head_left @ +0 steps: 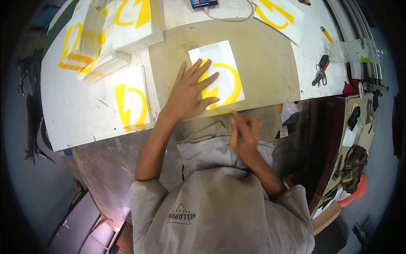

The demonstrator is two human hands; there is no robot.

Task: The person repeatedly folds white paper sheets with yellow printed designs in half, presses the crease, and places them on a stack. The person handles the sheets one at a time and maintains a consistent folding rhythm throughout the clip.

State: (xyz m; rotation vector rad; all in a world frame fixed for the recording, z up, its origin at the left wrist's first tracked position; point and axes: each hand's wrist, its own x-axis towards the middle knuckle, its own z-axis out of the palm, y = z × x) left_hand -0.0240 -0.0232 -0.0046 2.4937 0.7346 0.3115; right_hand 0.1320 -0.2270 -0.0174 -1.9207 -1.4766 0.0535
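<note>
A white paper piece with a yellow printed design [228, 86] lies near the front edge of the table. My left hand [188, 91] rests on its left side, fingers spread flat. Just off the table's front edge, above my lap, my right hand [245, 133] is closed with its fingers curled together. Whatever it may hold is blurred and too small to name. To the left of my left hand lies a low pile of similar printed pieces [132, 99].
Tall stacks of printed pieces [137, 31] stand at the back left. A loose printed sheet [279, 19], a phone [204, 3] and its cable [228, 19] lie along the back. Keys [321, 70], a yellow lighter [326, 34] and a clear plastic bottle [353, 51] are at the right.
</note>
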